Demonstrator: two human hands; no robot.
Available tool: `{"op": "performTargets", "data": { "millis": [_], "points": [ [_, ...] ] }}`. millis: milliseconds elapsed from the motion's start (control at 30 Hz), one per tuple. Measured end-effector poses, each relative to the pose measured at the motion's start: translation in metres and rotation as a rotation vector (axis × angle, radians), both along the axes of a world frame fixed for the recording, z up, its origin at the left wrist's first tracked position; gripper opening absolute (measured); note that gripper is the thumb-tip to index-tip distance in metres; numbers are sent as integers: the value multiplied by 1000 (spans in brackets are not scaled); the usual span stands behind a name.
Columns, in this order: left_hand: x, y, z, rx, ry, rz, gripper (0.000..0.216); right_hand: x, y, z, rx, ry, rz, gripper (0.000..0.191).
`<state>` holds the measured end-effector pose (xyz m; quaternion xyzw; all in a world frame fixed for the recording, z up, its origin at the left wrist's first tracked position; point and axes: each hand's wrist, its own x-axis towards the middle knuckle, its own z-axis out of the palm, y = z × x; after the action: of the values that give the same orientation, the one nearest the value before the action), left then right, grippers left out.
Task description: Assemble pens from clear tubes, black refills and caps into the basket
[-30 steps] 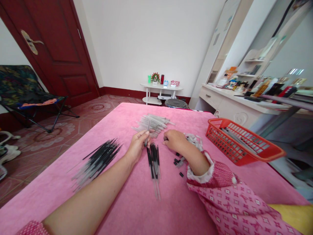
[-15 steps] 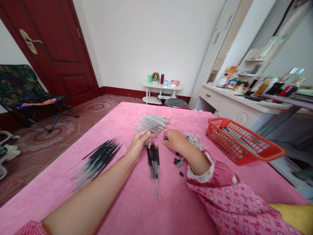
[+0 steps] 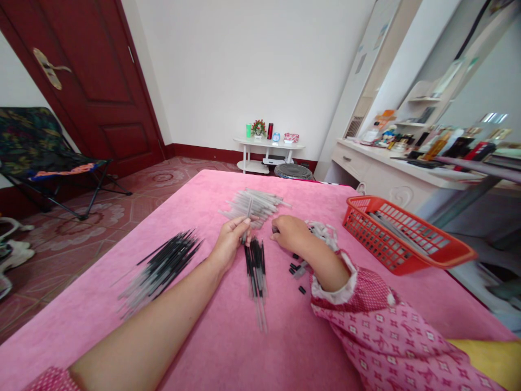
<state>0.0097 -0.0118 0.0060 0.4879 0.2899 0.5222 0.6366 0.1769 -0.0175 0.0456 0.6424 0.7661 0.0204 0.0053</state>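
My left hand (image 3: 233, 239) is closed around a slim translucent pen barrel (image 3: 249, 209), which points up and away from me. To its right, my right hand (image 3: 293, 232) is closed, with a small dark piece barely showing at the fingertips. Between and below the hands lies a bundle of black-ink pen refills (image 3: 255, 266). A larger pile of refills (image 3: 166, 266) is left of my left forearm. Clear pen barrels (image 3: 256, 202) are heaped beyond my hands. Clear caps (image 3: 325, 233) and small black pieces (image 3: 302, 290) lie around my right wrist, partly hidden by it.
An orange plastic basket (image 3: 407, 239) with grey sticks inside stands at the table's right edge. The pink cloth (image 3: 293, 347) covers the table. Beyond are a small white stand (image 3: 268, 143), a dressing table (image 3: 391, 174) with bottles and a folding chair (image 3: 52, 157).
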Motion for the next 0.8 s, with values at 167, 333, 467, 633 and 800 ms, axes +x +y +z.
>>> {"op": "performTargets", "data": {
  "millis": [167,333,467,633,800],
  "points": [
    [0,-1,1,6,13,1,29,-1,-1,1,9,-4,11,21],
    [-1,-1,0,14,15,-1,29,0,-1,-1,3,-6,15,22],
    [0,0,0,11,15,0,29,0,0,-1,-12,-9,9,24],
    [0,0,-2,17,18,-6,29,0,-1,1,-30,-8,5,26],
    [-1,1,-3,35,22,-7,28,0,0,0,-2,-3,19,23]
  ]
}}
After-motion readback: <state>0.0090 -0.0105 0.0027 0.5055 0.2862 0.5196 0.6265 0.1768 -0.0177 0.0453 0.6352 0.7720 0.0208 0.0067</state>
